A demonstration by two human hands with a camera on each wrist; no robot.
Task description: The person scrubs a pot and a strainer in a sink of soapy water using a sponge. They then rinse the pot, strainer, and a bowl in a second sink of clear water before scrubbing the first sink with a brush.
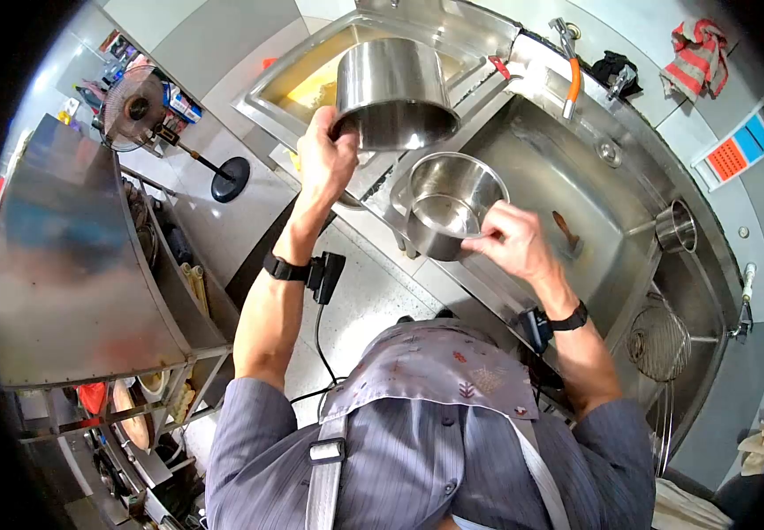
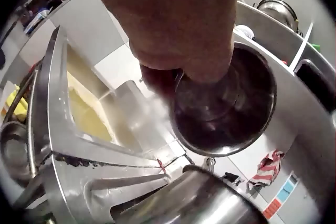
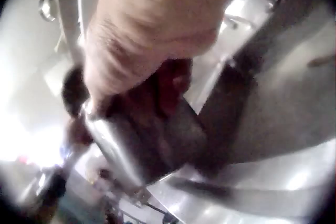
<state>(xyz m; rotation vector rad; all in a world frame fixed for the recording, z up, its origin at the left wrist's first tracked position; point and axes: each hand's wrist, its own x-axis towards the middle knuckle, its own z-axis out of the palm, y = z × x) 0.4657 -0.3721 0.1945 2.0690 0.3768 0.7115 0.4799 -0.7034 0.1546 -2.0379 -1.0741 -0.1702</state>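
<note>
My left hand [image 1: 329,155] grips the rim of a shiny steel pot [image 1: 391,79], which is raised and tipped with its mouth facing down toward me. In the left wrist view, that pot's dark inside [image 2: 231,124] shows beyond the hand. Lower and to the right, a second steel pot [image 1: 430,240] has its mouth up, over the sink's near left corner. My right hand [image 1: 514,243] pinches its rim between thumb and fingers. The right wrist view shows this pot's outer wall [image 3: 131,150] below the hand, somewhat blurred.
A steel sink [image 1: 607,212] on the right holds a brown-handled tool [image 1: 567,230]. Beyond are an orange-tipped tap [image 1: 573,84], a metal cup [image 1: 676,227] and a wire strainer [image 1: 660,344]. A basin with yellowish contents [image 1: 315,88] lies behind the raised pot. A fan [image 1: 134,108] stands left.
</note>
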